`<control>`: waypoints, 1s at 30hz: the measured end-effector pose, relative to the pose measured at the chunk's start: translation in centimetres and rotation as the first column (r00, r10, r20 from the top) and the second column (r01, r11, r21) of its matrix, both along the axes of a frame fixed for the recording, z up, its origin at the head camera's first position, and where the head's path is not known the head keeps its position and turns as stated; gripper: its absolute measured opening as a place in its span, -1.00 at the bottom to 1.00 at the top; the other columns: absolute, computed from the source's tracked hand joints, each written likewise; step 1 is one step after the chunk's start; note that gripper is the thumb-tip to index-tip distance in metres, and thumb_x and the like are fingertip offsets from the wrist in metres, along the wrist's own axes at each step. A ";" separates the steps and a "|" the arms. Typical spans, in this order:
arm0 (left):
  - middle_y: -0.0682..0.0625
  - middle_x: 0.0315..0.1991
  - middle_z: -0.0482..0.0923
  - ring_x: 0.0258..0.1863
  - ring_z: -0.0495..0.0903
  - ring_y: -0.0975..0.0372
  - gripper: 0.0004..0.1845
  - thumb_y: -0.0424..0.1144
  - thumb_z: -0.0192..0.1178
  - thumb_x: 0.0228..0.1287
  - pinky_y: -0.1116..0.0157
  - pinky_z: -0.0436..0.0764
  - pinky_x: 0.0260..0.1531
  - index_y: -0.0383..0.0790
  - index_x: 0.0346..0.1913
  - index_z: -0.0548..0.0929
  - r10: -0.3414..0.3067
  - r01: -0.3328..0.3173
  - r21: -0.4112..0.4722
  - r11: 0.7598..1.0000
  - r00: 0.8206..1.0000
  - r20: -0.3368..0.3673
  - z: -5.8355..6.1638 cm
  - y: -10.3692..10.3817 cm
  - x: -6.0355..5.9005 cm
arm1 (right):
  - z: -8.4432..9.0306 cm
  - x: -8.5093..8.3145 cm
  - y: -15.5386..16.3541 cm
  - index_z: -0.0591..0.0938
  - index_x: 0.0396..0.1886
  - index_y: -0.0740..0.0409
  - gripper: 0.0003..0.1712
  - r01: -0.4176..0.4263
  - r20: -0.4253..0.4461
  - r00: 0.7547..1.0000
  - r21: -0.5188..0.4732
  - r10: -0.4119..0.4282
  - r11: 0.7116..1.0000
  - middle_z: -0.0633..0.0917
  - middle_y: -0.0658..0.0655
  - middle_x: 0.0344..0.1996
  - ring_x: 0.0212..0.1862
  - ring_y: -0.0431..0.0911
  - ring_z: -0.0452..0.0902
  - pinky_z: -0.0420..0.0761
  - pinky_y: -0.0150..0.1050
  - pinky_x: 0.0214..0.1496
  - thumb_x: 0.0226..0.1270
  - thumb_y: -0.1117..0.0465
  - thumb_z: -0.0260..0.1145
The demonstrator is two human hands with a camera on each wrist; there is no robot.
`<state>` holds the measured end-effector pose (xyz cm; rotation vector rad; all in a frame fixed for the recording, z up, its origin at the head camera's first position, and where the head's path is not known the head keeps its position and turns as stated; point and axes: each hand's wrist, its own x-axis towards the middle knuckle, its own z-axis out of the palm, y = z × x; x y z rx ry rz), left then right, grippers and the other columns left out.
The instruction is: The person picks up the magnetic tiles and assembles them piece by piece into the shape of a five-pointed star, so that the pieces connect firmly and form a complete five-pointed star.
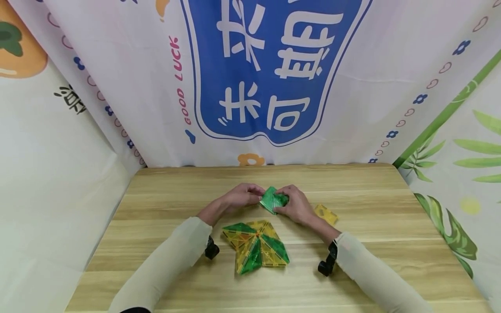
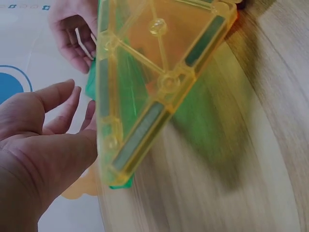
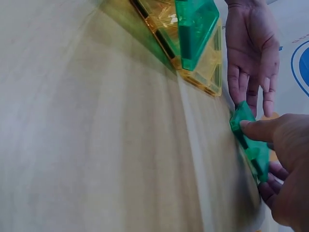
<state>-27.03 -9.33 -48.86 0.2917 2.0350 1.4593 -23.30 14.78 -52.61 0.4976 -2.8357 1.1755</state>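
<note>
Green translucent magnetic tiles [image 1: 270,201], joined at an angle, are pinched between the thumb and fingers of my right hand [image 1: 296,206] near the middle of the table. My left hand [image 1: 242,195] reaches in from the left, its fingers loosely extended and fingertips right at the tiles' left edge. In the right wrist view, the right thumb presses on the green tiles [image 3: 248,140], while the left hand [image 3: 251,53] hangs over their far end with straight fingers. Closer to me lies a star-like build of yellow and green magnetic tiles [image 1: 256,248], raised at its centre.
A yellow tile [image 1: 326,214] lies flat beside my right forearm. The wooden table [image 1: 156,191] meets a printed cloth backdrop [image 1: 164,143] at its far edge. A corner of the yellow and green build [image 2: 140,130] fills much of the left wrist view.
</note>
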 end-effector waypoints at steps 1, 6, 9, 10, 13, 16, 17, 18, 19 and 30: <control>-0.20 0.21 0.56 0.14 0.54 0.09 -0.67 -0.42 0.19 0.53 0.18 0.59 0.20 -0.35 0.28 0.63 0.005 -0.005 -0.005 1.000 1.000 -0.009 0.0 0.1 0.0 | -0.1 0.1 0.0 0.75 0.17 0.19 -0.35 -0.003 -0.010 1.000 -0.011 0.003 1.000 0.66 0.23 0.11 0.14 0.12 0.60 0.63 0.10 0.25 0.05 0.17 0.75; -0.18 0.17 0.61 0.13 0.57 0.09 -0.67 -0.53 0.21 0.44 0.23 0.61 0.12 -0.34 0.20 0.67 0.009 -0.011 -0.041 0.999 0.999 -0.051 -0.3 0.4 0.1 | -0.5 0.3 0.0 0.76 0.12 0.16 -0.39 -0.039 -0.035 0.999 -0.083 0.036 0.996 0.62 0.20 0.11 0.14 0.10 0.57 0.61 0.11 0.27 0.02 0.21 0.76; -0.17 0.13 0.64 0.06 0.58 0.10 -0.66 -0.57 0.17 0.42 0.25 0.62 0.03 -0.33 0.17 0.70 0.014 -0.017 -0.047 0.999 0.998 -0.059 -0.3 0.5 0.1 | -0.5 0.3 -0.2 0.76 0.12 0.17 -0.45 -0.066 -0.029 0.998 -0.117 0.063 0.991 0.61 0.20 0.12 0.14 0.09 0.58 0.63 0.08 0.25 0.10 0.26 0.71; -0.17 0.11 0.64 0.04 0.59 0.10 -0.66 -0.58 0.15 0.42 0.26 0.63 0.00 -0.34 0.16 0.71 0.018 -0.021 -0.045 0.999 0.998 -0.064 -0.3 0.6 0.1 | -0.4 0.3 -0.2 0.76 0.13 0.17 -0.47 -0.072 -0.021 0.997 -0.126 0.069 0.989 0.62 0.19 0.12 0.15 0.08 0.58 0.64 0.07 0.24 0.14 0.27 0.69; -0.17 0.08 0.65 0.00 0.59 0.11 -0.65 -0.61 0.13 0.39 0.27 0.64 -0.06 -0.33 0.12 0.73 0.039 -0.041 -0.022 0.999 0.997 -0.065 -0.1 0.5 0.2 | -0.1 0.3 -0.2 0.75 0.15 0.16 -0.54 -0.076 0.021 0.997 -0.167 0.080 0.983 0.67 0.18 0.13 0.16 0.06 0.62 0.69 0.00 0.21 0.25 0.32 0.62; -0.16 0.09 0.64 0.00 0.59 0.11 -0.65 -0.61 0.13 0.38 0.26 0.64 -0.08 -0.31 0.11 0.74 0.047 -0.047 0.005 0.999 0.996 -0.072 0.3 0.1 0.5 | 0.5 0.2 -0.2 0.74 0.14 0.18 -0.59 -0.068 0.106 0.989 -0.263 0.099 0.963 0.71 0.18 0.13 0.14 0.04 0.67 0.73 -0.12 0.15 0.30 0.38 0.55; -0.16 0.10 0.63 0.00 0.59 0.11 -0.64 -0.61 0.13 0.39 0.24 0.64 -0.07 -0.30 0.11 0.74 0.045 -0.044 0.012 0.999 0.996 -0.072 0.5 -0.1 0.6 | 0.7 0.2 -0.2 0.74 0.14 0.19 -0.60 -0.066 0.134 0.985 -0.298 0.110 0.952 0.72 0.19 0.13 0.12 0.04 0.69 0.74 -0.17 0.11 0.31 0.40 0.53; -0.16 0.11 0.62 0.00 0.59 0.11 -0.64 -0.60 0.13 0.40 0.22 0.65 -0.05 -0.29 0.12 0.74 0.042 -0.041 0.017 0.999 0.996 -0.075 0.7 -0.3 0.8 | 0.9 0.1 -0.2 0.73 0.13 0.21 -0.61 -0.066 0.160 0.979 -0.337 0.126 0.939 0.72 0.21 0.14 0.12 0.05 0.70 0.74 -0.21 0.10 0.32 0.41 0.52; -0.16 0.12 0.62 -0.01 0.59 0.11 -0.65 -0.60 0.13 0.41 0.18 0.67 -0.02 -0.29 0.13 0.73 0.039 -0.037 0.028 0.999 0.996 -0.076 0.9 -0.5 0.9 | 1.1 0.0 -0.3 0.72 0.13 0.24 -0.62 -0.065 0.184 0.972 -0.376 0.143 0.924 0.72 0.23 0.15 0.11 0.06 0.71 0.74 -0.25 0.08 0.32 0.43 0.51; -0.17 0.07 0.61 -0.02 0.59 0.12 -0.68 -0.53 0.16 0.44 0.10 0.68 0.00 -0.33 0.16 0.72 -0.022 0.027 0.041 0.999 0.992 -0.121 1.8 -3.3 2.5 | 2.3 0.8 -1.3 0.69 0.13 0.39 -0.60 -0.130 0.249 0.918 -0.546 0.308 0.828 0.74 0.34 0.07 -0.06 -0.08 0.72 0.75 -0.34 -0.04 0.29 0.50 0.47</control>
